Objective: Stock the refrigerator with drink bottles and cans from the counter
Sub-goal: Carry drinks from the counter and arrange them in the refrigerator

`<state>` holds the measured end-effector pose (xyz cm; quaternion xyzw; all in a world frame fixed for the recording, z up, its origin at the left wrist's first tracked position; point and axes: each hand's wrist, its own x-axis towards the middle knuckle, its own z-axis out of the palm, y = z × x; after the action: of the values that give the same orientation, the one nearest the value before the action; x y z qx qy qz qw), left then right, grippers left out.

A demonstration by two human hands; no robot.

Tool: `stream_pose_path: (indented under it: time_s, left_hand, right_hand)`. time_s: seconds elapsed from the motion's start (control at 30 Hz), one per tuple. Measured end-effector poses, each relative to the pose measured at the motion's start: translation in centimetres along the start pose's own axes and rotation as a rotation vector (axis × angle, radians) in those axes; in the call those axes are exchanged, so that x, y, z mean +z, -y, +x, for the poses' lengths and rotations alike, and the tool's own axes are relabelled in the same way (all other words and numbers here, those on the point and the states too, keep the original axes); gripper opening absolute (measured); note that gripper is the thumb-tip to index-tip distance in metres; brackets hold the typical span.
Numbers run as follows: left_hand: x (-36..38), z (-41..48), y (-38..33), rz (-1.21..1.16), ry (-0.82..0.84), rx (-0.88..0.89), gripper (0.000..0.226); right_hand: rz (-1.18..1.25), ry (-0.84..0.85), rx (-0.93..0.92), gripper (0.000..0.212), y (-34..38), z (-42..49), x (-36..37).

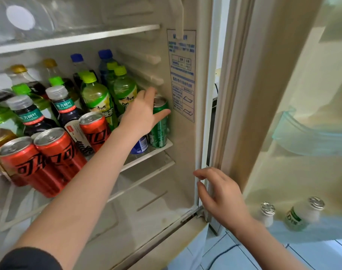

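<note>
Head view. We see the refrigerator [200,114] open, and its middle shelf [146,155] already crowded: red cans [55,152] at the front left, dark bottles [29,115] behind them, green tea bottles [97,98] further back. The left hand [142,112] reaches in to the shelf's right end and grasps the green can [159,131], thumb across its front and fingers curled behind its rim. The can stands upright on the shelf, just beside the right inner wall, with a blue can [141,145] to its left, partly hidden by the wrist. The right hand [222,193] hangs at the cabinet's front right edge, fingers loosely curled and grasping nothing; we cannot tell whether it touches the frame. Two small white bottles [302,213] sit low in the door [302,133]. We judge the stocking well advanced, with this can placed but not yet let go. The counter lies outside the frame, so we cannot say how many drinks remain. The shelf's left end is cut off, the top compartment is blurred, and the wall sticker [182,75] is unreadable.
</note>
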<state>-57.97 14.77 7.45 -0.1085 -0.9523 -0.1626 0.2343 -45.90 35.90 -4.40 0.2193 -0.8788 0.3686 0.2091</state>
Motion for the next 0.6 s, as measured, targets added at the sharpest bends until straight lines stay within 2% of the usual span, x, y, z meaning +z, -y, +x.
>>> stream_pose_path:
  time_s: [0.1,0.43,0.53,0.6]
  left_hand:
    - [-0.2,0.7,1.0,0.115,-0.009,0.007,0.056]
    - [0.8,0.4,1.3,0.260,-0.069,-0.117,0.059]
    - [0.5,-0.4,0.7,0.187,-0.166,-0.063,0.062]
    - [0.1,-1.7,0.2,0.067,-0.267,0.009,0.056]
  right_hand:
    - [-0.002,-0.001,0.002,0.024,0.1,0.0,0.0]
    - [0.002,-0.026,0.010,0.023,0.2,-0.6,-0.6]
    - [0.033,-0.040,0.042,0.025,0.2,-1.4,-1.2]
    - [0.057,-0.052,0.070,0.025,0.3,-1.9,-1.7]
